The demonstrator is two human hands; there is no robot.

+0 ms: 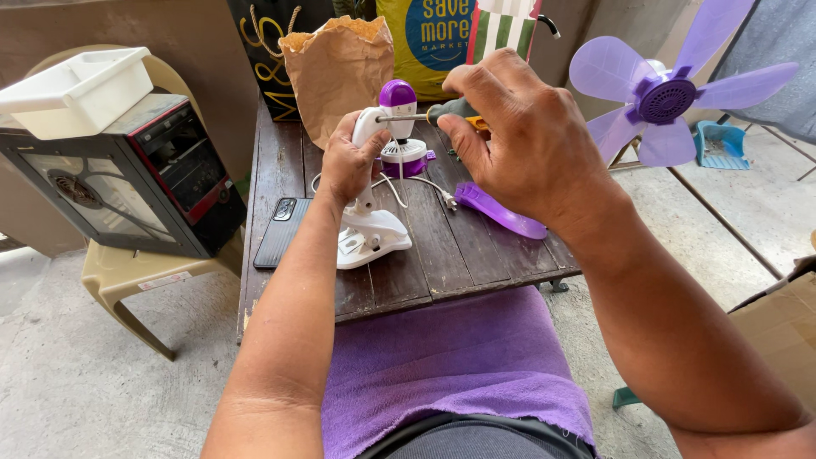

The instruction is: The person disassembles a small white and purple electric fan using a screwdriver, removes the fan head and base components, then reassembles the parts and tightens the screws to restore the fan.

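- The fan body (374, 183) stands on the dark table (450, 246), already stripped: its blade (661, 95) lies off to the right and a purple cover (500, 210) beside it.
- Left hand (347, 161) wraps tight around the white neck.
- Right hand (523, 127) grips a screwdriver (433, 113), tip at the fan's head; that screw looks unfinished.
- A phone (285, 231) lies nearby.

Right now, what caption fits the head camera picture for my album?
Left hand steadies a white-and-purple fan body while right hand drives a screwdriver into it.

Both forearms extended forward, left hand (347, 161) clasped, right hand (518, 127) gripping
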